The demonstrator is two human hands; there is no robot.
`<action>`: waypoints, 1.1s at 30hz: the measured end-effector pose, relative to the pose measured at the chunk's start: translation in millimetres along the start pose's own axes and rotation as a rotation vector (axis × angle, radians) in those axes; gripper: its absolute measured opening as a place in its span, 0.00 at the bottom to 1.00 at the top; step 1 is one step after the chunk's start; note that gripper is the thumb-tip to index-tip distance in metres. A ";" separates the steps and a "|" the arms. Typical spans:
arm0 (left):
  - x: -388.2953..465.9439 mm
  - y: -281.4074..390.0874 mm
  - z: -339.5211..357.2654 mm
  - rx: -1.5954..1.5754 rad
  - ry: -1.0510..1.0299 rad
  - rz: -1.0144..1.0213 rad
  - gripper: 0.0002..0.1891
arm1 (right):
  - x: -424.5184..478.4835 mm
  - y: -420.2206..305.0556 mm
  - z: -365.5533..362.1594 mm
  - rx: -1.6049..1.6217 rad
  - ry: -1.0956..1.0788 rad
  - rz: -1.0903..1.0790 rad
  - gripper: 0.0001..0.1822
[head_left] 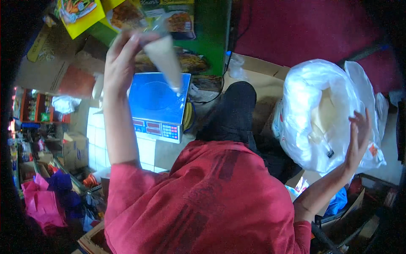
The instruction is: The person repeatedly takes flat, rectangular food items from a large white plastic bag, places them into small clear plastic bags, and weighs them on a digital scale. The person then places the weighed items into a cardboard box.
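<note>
My left hand [122, 55] grips the top of a narrow clear plastic bag [163, 58] with pale contents. The bag is blurred, and its lower tip hangs over the blue plate of a digital scale [155, 95]. From this view I cannot tell whether the tip touches the plate. My right hand [360, 136] holds nothing, with fingers apart, at the right side of a large sack lined with white plastic [301, 92]. Pale material [325, 109] shows inside the sack's mouth. A small clear object with a dark end [330, 153] lies in there too.
Printed food packets [180, 23] lie on a green surface beyond the scale. A cable [225, 70] runs down beside it. Cardboard [266, 74] lies between scale and sack. At left are a cardboard box [75, 149], pink bags [42, 203] and shelves [36, 106].
</note>
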State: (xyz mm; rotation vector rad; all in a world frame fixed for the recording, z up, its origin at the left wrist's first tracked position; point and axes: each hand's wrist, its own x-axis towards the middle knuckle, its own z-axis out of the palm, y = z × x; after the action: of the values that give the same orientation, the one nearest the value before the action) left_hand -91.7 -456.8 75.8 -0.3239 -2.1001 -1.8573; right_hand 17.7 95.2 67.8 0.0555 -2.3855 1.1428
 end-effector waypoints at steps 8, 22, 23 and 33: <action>-64.4 -155.6 -129.2 0.362 0.096 -0.215 0.08 | -45.0 54.1 10.8 0.065 0.007 0.269 0.28; -128.3 -235.3 -15.8 1.009 -0.065 -0.063 0.11 | -87.8 129.9 -2.7 -0.219 -0.124 0.494 0.25; -130.1 -234.0 -9.9 1.057 -0.040 -0.041 0.13 | -86.4 129.4 -3.4 -0.220 -0.118 0.499 0.26; -148.1 -190.9 82.8 0.951 -0.309 0.083 0.29 | -73.3 95.6 -12.9 -0.221 -0.103 0.576 0.27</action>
State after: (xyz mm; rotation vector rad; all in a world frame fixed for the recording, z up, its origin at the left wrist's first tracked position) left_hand -33.3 -393.6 -164.7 -0.4472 -2.8227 -0.6226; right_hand 64.4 154.3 -27.2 -0.7015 -2.6898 1.1176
